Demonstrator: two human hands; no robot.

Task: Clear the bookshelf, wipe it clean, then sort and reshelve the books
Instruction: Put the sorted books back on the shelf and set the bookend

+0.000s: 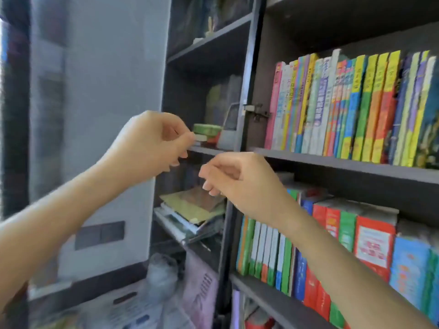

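**Nothing gripped yet**

Head view: the left hand (152, 143) and right hand (237, 184) are hovering, fingers curled, holding nothing visible. Upright books (344, 110) are filling the bookshelf (332, 163) on the right, and a flat stack (192, 210) is lying in the left compartment.

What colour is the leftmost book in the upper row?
The leftmost book is pink, clearest in the head view.

Blur smears spine text on books (344, 110) rt of the right hand (240, 184), frame edge cuts that row, clutter (142, 305) below the left hand (152, 143) is unidentifiable, & can't tell if either hand pinches anything.
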